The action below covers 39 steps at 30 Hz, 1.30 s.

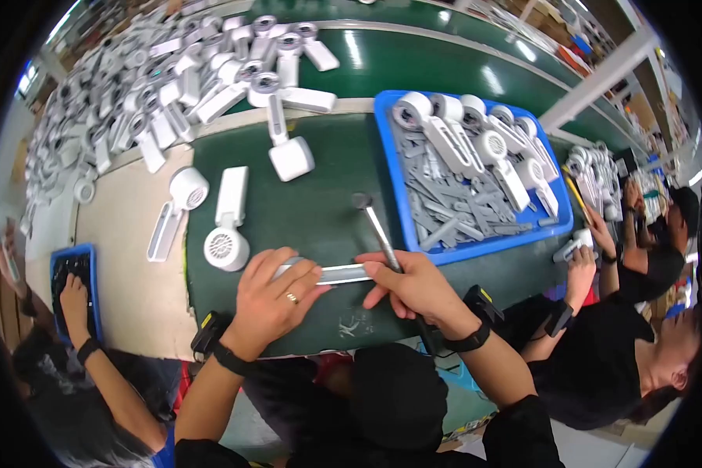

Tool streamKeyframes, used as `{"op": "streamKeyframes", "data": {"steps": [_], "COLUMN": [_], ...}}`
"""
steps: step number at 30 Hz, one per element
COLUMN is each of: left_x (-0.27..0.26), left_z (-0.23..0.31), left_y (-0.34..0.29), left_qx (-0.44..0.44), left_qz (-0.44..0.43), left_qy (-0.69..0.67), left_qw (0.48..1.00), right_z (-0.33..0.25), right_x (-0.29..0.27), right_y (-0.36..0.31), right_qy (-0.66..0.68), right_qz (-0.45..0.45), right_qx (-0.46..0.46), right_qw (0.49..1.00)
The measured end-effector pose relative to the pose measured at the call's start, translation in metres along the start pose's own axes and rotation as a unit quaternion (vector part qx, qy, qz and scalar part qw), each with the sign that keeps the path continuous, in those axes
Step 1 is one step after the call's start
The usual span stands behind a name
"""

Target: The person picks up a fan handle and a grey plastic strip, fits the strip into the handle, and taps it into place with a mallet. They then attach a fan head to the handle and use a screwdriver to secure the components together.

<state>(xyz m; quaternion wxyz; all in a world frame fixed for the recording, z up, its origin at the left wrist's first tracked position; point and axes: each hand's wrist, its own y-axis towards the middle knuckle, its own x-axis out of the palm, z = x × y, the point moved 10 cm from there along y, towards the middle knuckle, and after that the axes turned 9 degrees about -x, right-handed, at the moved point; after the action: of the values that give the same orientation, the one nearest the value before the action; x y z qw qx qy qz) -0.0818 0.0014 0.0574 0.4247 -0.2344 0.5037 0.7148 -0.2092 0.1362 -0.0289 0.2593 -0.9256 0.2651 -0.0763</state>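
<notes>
Your left hand (pixel 277 296) grips one end of the white-and-grey part (pixel 342 274) over the green bench (pixel 327 168), your right hand (pixel 423 287) pinching the other, likely to steady it, hammer-like tool (pixel 379 232) tucked in that same hand, presumably for quick use.

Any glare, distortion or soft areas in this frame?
Head view: glare streaks the far belt; fisheye bends the ledge and the corners go black; left hand and right hand look fairly crisp, while the fan pile softens toward the left rim.
</notes>
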Motion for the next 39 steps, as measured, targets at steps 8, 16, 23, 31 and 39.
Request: {"op": "streamKeyframes", "data": {"steps": [8,16,23,31,39], "left_x": [-0.003,-0.001,0.026,0.023,0.023], "left_z": [-0.003,0.041,0.029,0.036,0.036], "left_y": [0.011,0.025,0.030,0.036,0.033], "left_qx": [-0.018,0.004,0.040,0.067,0.081], "left_qz": [0.011,0.020,-0.024,-0.017,-0.012], "left_qy": [0.040,0.116,0.025,0.023,0.012], "left_qw": [0.999,0.993,0.999,0.997,0.997], "right_z": [-0.004,-0.001,-0.003,-0.014,-0.038], "right_x": [0.006,0.005,0.005,-0.028,-0.034], "right_y": [0.001,0.005,0.004,-0.042,-0.105], "right_qy": [0.061,0.072,0.066,0.022,-0.306], "right_qz": [0.014,0.032,0.030,0.111,0.216], "right_qx": [-0.045,-0.056,-0.065,-0.153,-0.335], "right_qw": [0.997,0.995,0.995,0.982,0.865]}}
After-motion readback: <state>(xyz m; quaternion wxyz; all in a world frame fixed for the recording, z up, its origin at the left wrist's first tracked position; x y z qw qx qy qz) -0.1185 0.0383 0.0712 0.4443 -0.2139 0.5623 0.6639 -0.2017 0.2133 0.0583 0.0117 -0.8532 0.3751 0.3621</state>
